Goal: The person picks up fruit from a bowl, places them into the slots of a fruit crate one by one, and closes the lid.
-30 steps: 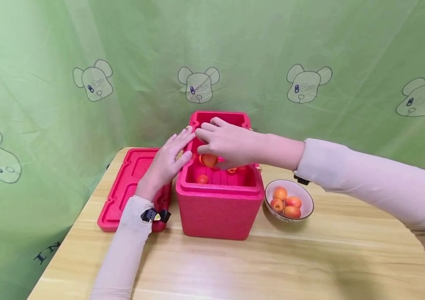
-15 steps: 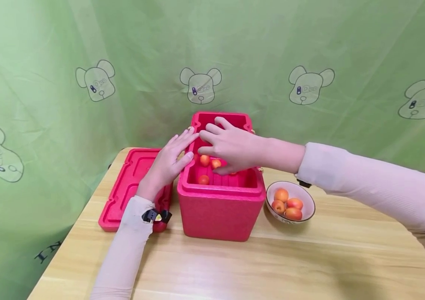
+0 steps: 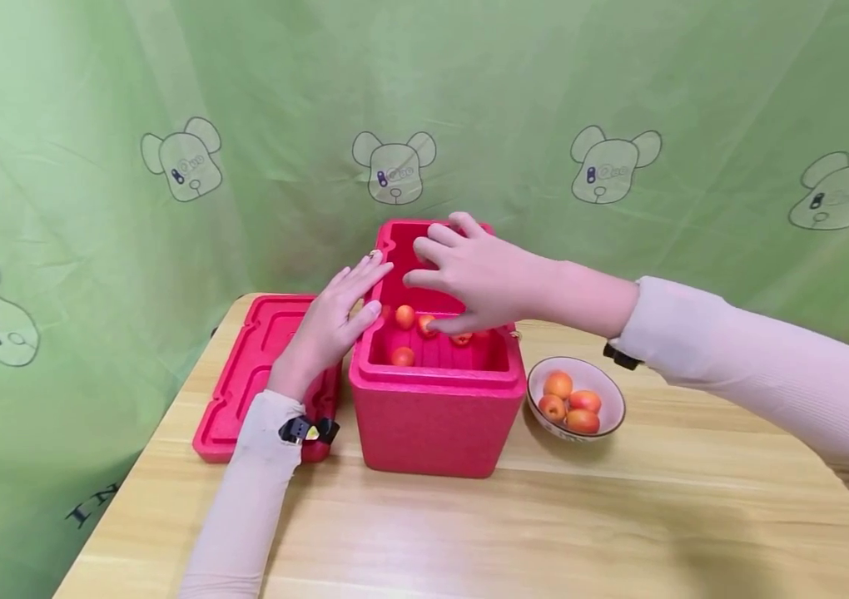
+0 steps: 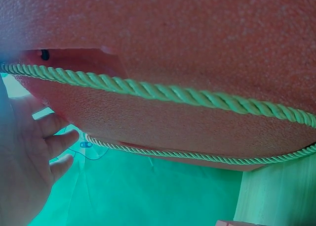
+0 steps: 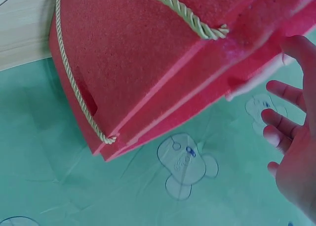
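Observation:
A tall red foam box (image 3: 435,428) stands uncovered on the table, with several orange-red apricots (image 3: 405,316) lying on its ribbed floor. My left hand (image 3: 330,329) rests on the box's left rim with straight fingers. Above the box opening hovers my right hand (image 3: 488,274), its fingers spread and loosely bent, nothing between them. It covers part of the interior and the far right rim. In the right wrist view, the same right hand (image 5: 294,132) shows empty beside the box's upper edge. Twisted gold rope (image 4: 173,93) runs along the box's side in the left wrist view.
To the right of the box is a white bowl (image 3: 608,391) with a dark rim, holding several more apricots (image 3: 583,421). The red lid (image 3: 233,391) lies on the wooden table (image 3: 619,516) at the left, partly under my left forearm. A green curtain (image 3: 507,100) hangs behind.
A second ago my right hand had an apricot at its fingertips over the box; it has let go, and the fruit lies inside. The hand has since risen slightly rightward. My left hand stays put.

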{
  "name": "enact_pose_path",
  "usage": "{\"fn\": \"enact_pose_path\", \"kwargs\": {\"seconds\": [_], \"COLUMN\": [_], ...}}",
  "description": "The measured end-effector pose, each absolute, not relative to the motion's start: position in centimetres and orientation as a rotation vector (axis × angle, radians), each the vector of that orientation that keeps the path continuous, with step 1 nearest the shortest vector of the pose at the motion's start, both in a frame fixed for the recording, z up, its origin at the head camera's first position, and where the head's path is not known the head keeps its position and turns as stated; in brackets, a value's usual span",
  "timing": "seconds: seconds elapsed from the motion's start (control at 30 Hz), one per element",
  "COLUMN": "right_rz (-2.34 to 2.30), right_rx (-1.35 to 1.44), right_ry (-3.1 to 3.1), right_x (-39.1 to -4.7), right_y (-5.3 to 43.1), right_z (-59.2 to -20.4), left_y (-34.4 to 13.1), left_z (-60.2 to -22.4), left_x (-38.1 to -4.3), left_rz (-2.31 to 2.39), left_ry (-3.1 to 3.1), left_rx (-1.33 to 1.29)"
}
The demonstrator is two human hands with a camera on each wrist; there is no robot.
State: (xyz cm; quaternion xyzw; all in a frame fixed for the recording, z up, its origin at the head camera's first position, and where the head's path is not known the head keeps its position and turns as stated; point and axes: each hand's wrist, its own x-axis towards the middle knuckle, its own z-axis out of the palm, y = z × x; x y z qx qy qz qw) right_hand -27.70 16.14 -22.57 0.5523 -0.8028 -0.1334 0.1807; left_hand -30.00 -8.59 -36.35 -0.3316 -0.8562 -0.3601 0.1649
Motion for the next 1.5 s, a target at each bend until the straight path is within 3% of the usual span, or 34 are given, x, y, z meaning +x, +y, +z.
{"fn": "enact_pose_path", "kwargs": {"seconds": [0.43,0.87,1.17,1.5], "right_rz": [-0.041,0.022,-0.07,-0.132], "right_rx": [1.307,1.147,1.181,1.217], "right_ry": [-2.376,-2.527,-2.642,-2.704], "right_x": [-27.4,-27.6,-26.6,-26.9], "right_y": [23.9,32.5,34.3,34.3], "right_z": [-22.7,-30.3,-34.7,-37.2], "left_y": [-8.7,-8.8,-8.7,-8.8], "left_z": [-36.6,-36.6,-36.7,-36.8], "left_x": [-30.3,-30.2,-30.2,-30.4], "left_rz": [-1.032,-1.036,-1.038,-1.034], "left_ry": [-2.422,-2.419,-2.41,-2.385], "left_rx": [-0.975,-0.978,-0.978,-0.995]}}
